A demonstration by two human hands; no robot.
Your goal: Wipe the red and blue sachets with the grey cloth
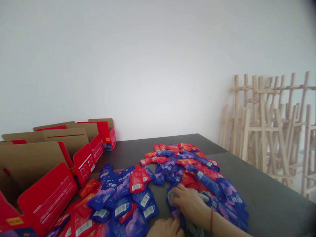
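My right hand [190, 204], with a red string round the wrist, is closed on a crumpled, see-through greyish plastic bag [172, 195]. More of the bag shows under the palm and wrist. It lies over the right pile of blue sachets [208, 182] and red sachets [187, 179]. At the bottom edge, my left hand [165, 227] is partly cut off, its fingers bent close together beside a blue sachet. What those fingers grip, if anything, is hidden. A left pile of blue sachets [106, 191] and red sachets [137, 179] lies beside it, many with white barcodes.
Several open red cardboard boxes [49, 200] with brown insides stand along the left of the dark table [133, 148]. Red sachets [84, 225] lie against the nearest box. A white wall [153, 72] rises behind the table. Wooden easels [263, 128] stand beyond its right edge.
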